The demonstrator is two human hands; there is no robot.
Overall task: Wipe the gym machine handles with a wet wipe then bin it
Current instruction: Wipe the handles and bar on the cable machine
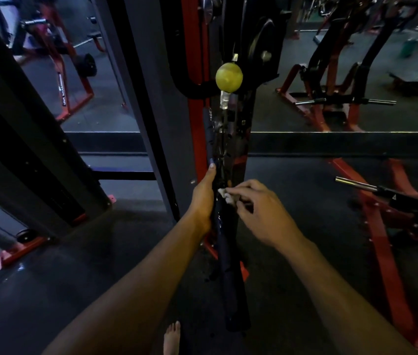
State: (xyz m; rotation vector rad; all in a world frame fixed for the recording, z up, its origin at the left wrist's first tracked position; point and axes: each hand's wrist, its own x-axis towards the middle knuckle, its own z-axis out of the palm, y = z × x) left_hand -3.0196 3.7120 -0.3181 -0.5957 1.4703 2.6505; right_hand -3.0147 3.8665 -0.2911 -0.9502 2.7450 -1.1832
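A long dark padded handle bar (231, 272) hangs from a cable under a yellow-green ball (228, 76) in the middle of the view. My left hand (204, 198) grips the bar near its middle, thumb stretched up along it. My right hand (259, 211) pinches a small crumpled white wet wipe (224, 194) against the bar just right of my left hand. The bar's lower end reaches toward my bare foot (172, 338).
A red and black machine column (197, 98) stands directly behind the bar. Red-framed machines with chrome pegs (356, 187) fill the right side. A dark slanted frame (36, 149) with red feet stands at the left. The floor (87, 265) is dark rubber.
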